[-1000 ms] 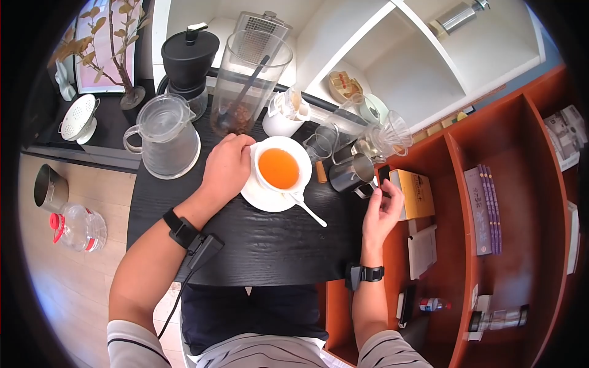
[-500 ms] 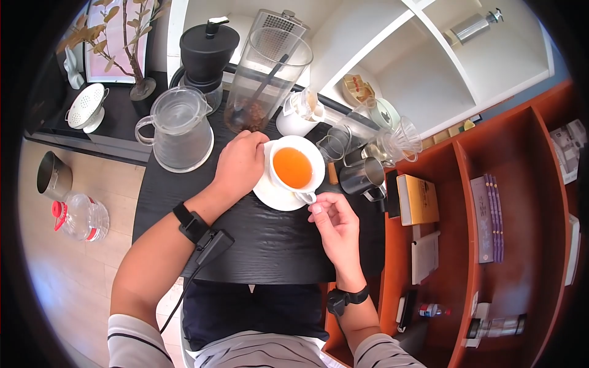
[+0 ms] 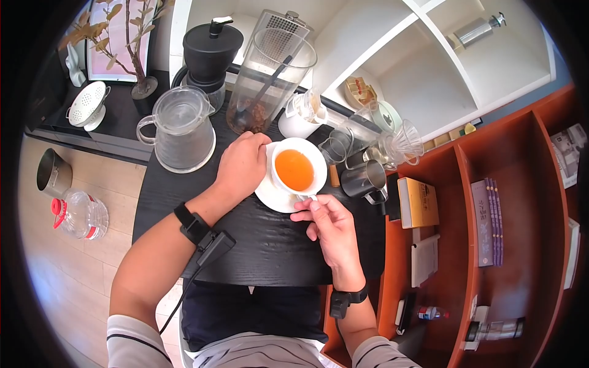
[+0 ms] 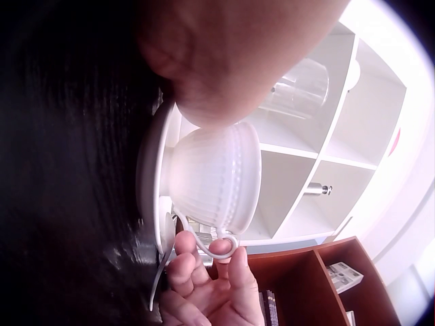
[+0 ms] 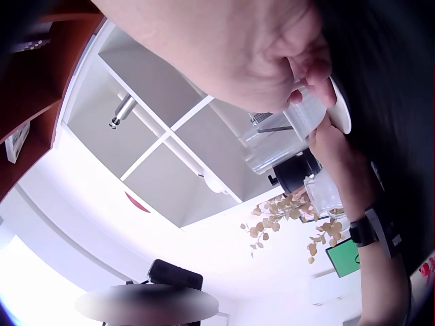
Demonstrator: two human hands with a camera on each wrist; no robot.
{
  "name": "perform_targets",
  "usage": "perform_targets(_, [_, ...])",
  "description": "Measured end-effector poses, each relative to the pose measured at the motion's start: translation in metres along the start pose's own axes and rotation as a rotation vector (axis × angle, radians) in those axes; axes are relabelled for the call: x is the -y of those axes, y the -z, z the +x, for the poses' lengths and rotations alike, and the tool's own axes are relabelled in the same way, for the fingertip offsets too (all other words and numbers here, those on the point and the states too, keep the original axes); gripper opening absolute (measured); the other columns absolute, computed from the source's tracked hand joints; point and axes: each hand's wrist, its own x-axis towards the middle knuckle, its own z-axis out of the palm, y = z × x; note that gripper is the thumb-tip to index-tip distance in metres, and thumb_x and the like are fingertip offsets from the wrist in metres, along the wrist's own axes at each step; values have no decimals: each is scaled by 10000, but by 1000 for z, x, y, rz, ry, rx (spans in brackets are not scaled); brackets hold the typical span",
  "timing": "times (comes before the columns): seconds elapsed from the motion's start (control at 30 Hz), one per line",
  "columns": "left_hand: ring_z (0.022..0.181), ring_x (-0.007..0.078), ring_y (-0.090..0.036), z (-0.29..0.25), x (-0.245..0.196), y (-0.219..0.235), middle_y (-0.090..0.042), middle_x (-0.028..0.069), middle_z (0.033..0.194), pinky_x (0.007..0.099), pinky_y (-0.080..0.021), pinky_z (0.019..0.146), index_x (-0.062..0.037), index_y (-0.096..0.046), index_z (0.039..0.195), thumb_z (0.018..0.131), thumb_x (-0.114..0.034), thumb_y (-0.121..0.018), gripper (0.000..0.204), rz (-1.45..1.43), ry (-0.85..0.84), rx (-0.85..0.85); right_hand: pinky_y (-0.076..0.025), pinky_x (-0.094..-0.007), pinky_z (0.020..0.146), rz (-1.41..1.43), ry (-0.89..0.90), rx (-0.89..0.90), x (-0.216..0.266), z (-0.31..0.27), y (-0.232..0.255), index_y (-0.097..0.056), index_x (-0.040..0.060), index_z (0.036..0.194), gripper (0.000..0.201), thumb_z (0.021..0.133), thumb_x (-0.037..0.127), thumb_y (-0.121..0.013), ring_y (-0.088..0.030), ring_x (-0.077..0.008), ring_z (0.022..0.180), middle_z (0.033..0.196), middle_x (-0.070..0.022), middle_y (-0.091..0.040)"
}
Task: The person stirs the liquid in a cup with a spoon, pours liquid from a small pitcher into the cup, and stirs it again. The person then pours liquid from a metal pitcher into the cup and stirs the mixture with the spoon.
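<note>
A white teacup (image 4: 211,176) of orange-brown tea (image 3: 294,170) stands on a white saucer (image 3: 270,199) on the black table. My left hand (image 3: 242,164) holds the saucer's left edge, its fingertips partly hidden. With my right hand (image 3: 331,227) I grip the cup handle (image 4: 231,246), a finger passing through the loop in the left wrist view. Below that hand, a spoon (image 4: 159,278) rests on the saucer and sticks out over its rim; the right hand covers most of it in the head view.
Behind the cup stand a glass jug (image 3: 184,135), a coffee grinder (image 3: 211,52), a tall glass vessel (image 3: 270,80) and a white container (image 3: 299,119). To the right are a metal pitcher (image 3: 363,179) and a ribbed glass dripper (image 3: 405,144). A wooden shelf (image 3: 457,202) adjoins the table's right side.
My right hand has come left from beside the metal pitcher to the cup, and its fingers have closed at the handle. My left hand has stayed at the saucer. The head view has shifted slightly.
</note>
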Motion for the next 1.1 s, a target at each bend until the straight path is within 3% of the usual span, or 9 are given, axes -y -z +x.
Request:
perform_targets(0.27, [919,404,-691,0,0,0,-693,205,975,477,-541,842,0,-742,1072,1001,-48,-579,184,1,5,5,-454,-214,592,63,-29,-10,-1,2,-2,-686,15,1184,198,1140,180,-587,-776,-187,1009,1154,-124,-785])
perform_targets(0.63, [923,409,-699,0,-1,0,-702,195,980,485,-546,834,-8,-746,1075,1001,-48,-582,185,-9,8,0,-434,-232,650,124,74,-142,-8,3,-12,-709,-6,1085,207,1136,148,-580,-726,-131,881,1057,-120,-772])
perform_targets(1.1, [935,401,-699,0,0,0,-699,198,988,482,-545,842,-5,-744,1080,1000,-39,-584,181,13,15,17,-428,-233,623,186,215,-155,16,-9,3,-699,3,1082,211,1137,176,-592,-732,-149,850,1043,-144,-779])
